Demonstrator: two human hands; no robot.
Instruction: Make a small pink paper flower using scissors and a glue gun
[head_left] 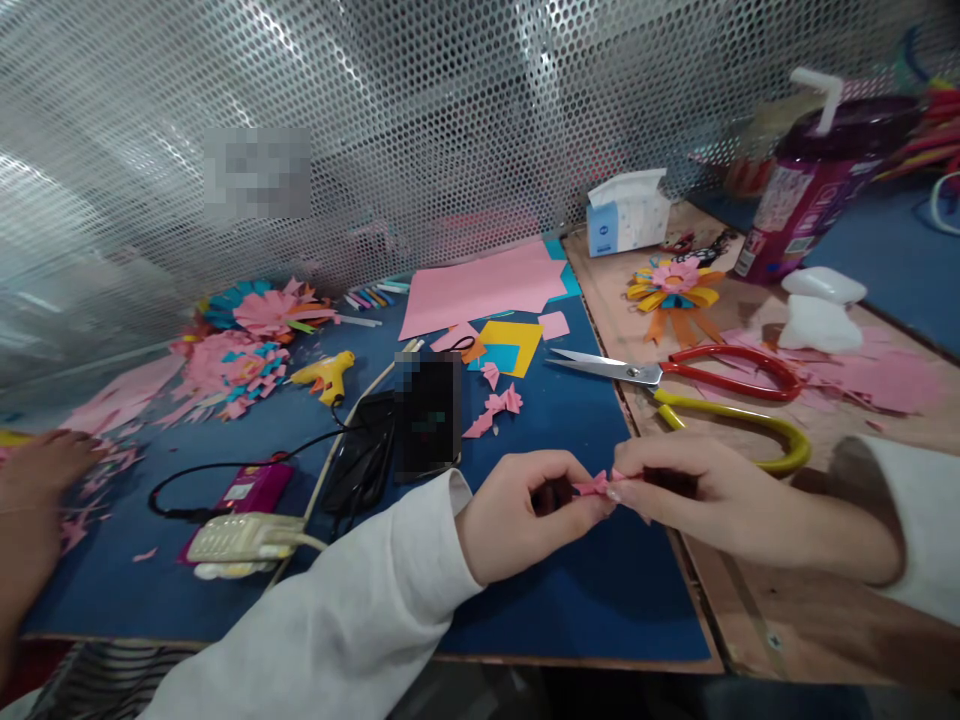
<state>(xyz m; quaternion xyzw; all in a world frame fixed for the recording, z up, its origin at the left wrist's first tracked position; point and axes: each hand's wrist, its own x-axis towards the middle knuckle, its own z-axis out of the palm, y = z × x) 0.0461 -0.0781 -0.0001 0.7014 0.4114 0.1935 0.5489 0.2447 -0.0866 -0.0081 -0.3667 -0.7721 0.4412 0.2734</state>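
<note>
My left hand [525, 512] and my right hand [686, 490] meet over the blue table [585, 580], both pinched on one small folded pink paper piece [598, 485] between the fingertips. Both arms wear white sleeves. Just beyond the hands lie more pink paper scraps [496, 408] and a pair of scissors [675, 375] with one red and one yellow handle loop.
A pink sheet [480, 285], yellow and blue squares [511, 345], a yellow glue gun [324, 376], a phone [427, 415], a power strip [240, 540] and paper flowers [255, 330] lie around. At right are a tissue box [626, 215] and purple cup [806, 200]. Another person's hand [37, 470] rests far left.
</note>
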